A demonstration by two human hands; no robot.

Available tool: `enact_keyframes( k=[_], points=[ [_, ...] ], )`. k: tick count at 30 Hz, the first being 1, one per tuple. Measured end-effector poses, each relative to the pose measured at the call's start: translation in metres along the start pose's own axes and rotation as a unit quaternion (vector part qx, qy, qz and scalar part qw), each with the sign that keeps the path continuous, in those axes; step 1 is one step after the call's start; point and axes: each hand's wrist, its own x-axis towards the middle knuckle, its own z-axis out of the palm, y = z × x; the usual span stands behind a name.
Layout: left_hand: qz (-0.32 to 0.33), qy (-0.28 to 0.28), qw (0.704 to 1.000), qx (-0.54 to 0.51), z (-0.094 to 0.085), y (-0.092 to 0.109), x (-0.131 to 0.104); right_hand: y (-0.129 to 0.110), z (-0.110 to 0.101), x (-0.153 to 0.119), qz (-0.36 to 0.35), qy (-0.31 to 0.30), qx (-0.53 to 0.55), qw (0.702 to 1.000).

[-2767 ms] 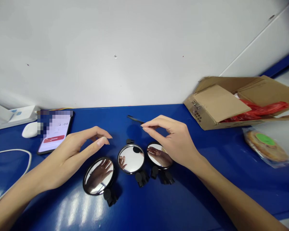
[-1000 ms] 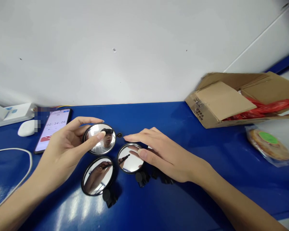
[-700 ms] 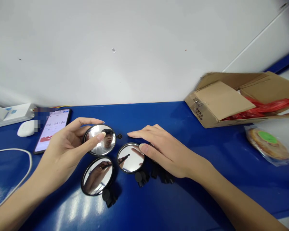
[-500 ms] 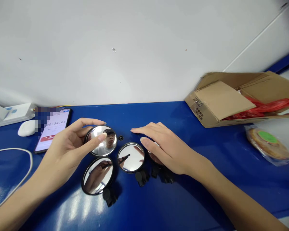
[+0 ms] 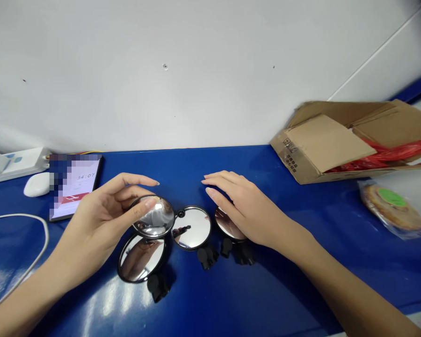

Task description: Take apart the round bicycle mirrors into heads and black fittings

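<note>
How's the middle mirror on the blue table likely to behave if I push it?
The middle mirror is probably stiff, being a round disc in a firm-looking black rim. It may slide easily, since the blue tabletop looks glossy. The black mount by its near edge, if attached, could make it pivot rather than roll.

Three round mirrors lie near one held mirror.

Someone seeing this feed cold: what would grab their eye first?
Probably the shiny round mirror in the left hand, overlapping the front-left mirror in this view. The middle mirror sits between the hands, and the right-hand mirror is partly hidden by the right hand. Next, perhaps, the red plastic in the cardboard box at far right.
</note>
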Motion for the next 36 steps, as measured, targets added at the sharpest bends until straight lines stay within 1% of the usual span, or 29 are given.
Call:
enact_keyframes(
  k=[2,5,7,9,13,18,20,26,31,36],
  points=[
    [0.008,0.033,0.999,-0.001,-0.001,-0.001,0.001,0.001,0.000,0.000,0.010,0.008,0.005,1.000],
    [0.014,0.086,0.996,-0.003,-0.002,-0.001,0.003,0.002,-0.001,0.002,0.049,0.032,0.022,0.998],
    [0.001,0.108,0.994,-0.025,-0.002,0.000,0.005,0.002,-0.002,0.002,0.061,0.040,0.024,0.997],
    [-0.022,0.116,0.991,-0.061,0.000,0.002,0.005,0.003,-0.001,0.002,0.065,0.039,0.017,0.997],
    [-0.051,0.117,0.987,-0.101,0.003,0.006,0.005,0.007,0.001,0.001,0.056,0.029,-0.013,0.998],
    [-0.088,0.112,0.982,-0.124,0.003,0.007,0.005,0.011,0.002,0.001,0.052,0.042,-0.015,0.998],
    [-0.088,0.105,0.982,-0.129,0.003,0.006,0.005,0.012,0.002,0.001,0.061,0.045,-0.011,0.997],
    [-0.097,0.079,0.982,-0.141,0.004,0.008,0.004,0.013,0.001,0.000,0.093,0.028,-0.001,0.995],
    [-0.102,0.077,0.982,-0.141,0.003,0.007,0.004,0.016,0.001,0.000,0.111,0.034,-0.017,0.993],
    [-0.095,0.067,0.986,-0.123,0.002,0.005,0.005,0.019,0.000,0.001,0.129,0.025,-0.018,0.991]
  ],
)
